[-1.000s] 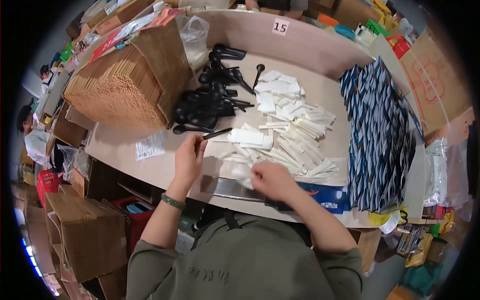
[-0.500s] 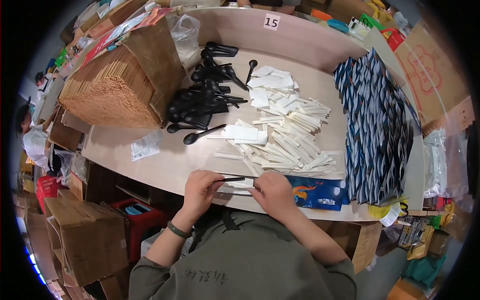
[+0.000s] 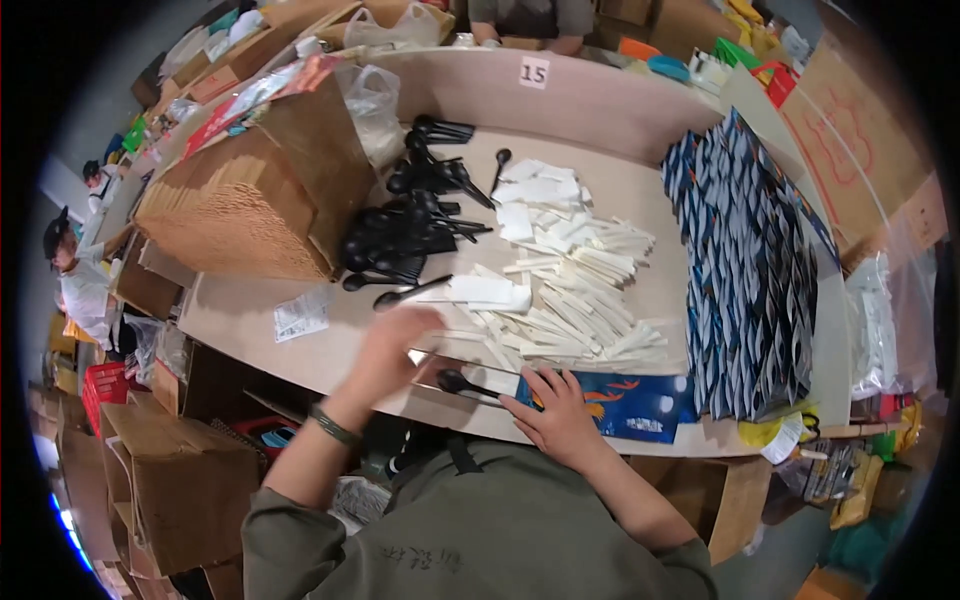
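Note:
A black spoon (image 3: 462,383) lies at the table's front edge, its bowl to the left and its handle's end by the fingers of my right hand. My right hand (image 3: 556,415) is open, fingers spread over the left part of a flat blue pouch (image 3: 635,405) with orange artwork. My left hand (image 3: 395,348) is raised to the left of the spoon, smeared by motion. A pale sliver shows by its fingers, but whether it is held cannot be told. Ahead lie a heap of white paper packets and slim sticks (image 3: 575,285) and a pile of black spoons (image 3: 400,230).
A cardboard box packed with brown layers (image 3: 235,215) stands at the left, a printed slip (image 3: 300,314) before it. Blue pouches (image 3: 745,280) stand in a dense row at the right. A low partition (image 3: 450,80) closes the back; another person's arms (image 3: 530,25) show beyond.
The hands have moved apart. My left hand went up and left; my right hand opened onto the blue pouch. The black spoon, earlier between the hands, now lies at the front edge.

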`<state>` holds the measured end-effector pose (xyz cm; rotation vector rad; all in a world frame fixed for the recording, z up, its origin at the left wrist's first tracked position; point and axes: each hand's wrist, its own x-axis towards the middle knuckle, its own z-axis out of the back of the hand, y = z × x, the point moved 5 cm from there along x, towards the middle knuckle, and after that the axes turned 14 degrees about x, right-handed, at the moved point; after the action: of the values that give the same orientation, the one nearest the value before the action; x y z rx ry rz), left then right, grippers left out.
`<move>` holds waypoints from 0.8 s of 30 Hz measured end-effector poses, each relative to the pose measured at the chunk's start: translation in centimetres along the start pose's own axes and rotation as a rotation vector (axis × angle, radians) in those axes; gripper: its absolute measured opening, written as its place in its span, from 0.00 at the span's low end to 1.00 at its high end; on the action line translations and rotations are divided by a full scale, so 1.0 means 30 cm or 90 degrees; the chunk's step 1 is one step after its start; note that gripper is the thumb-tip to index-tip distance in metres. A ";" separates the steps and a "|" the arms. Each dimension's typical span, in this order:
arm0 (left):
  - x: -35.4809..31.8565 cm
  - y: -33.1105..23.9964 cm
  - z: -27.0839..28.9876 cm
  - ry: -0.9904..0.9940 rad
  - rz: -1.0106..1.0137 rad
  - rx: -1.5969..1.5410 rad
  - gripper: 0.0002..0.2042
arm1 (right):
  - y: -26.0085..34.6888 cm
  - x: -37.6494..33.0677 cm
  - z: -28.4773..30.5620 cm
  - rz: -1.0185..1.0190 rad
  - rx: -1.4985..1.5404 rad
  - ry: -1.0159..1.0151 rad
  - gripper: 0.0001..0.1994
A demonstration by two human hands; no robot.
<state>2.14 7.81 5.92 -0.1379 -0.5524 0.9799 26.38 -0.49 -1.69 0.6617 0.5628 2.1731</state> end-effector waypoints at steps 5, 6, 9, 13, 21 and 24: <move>0.284 0.214 0.647 -0.400 0.200 0.371 0.07 | -0.008 -0.016 0.005 -0.005 -0.012 -0.015 0.21; 0.306 0.297 0.732 -0.380 0.260 0.423 0.10 | -0.002 -0.016 0.004 -0.007 -0.011 -0.013 0.20; 0.358 0.431 0.778 -0.028 0.410 0.483 0.13 | 0.016 -0.007 0.005 0.010 0.002 -0.010 0.20; 0.411 0.522 0.684 -0.108 0.391 0.430 0.07 | -0.002 -0.053 -0.008 -0.003 -0.003 -0.009 0.21; 0.397 0.420 0.707 -0.125 0.455 0.544 0.06 | 0.027 -0.049 0.017 0.093 -0.068 -0.032 0.20; 0.256 0.432 0.669 -0.294 0.346 0.533 0.09 | -0.010 -0.036 -0.009 0.055 -0.026 -0.008 0.22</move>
<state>-14.31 18.69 21.42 0.7387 -0.4850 1.7201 26.97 -1.20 -2.37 0.6896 0.4898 2.2536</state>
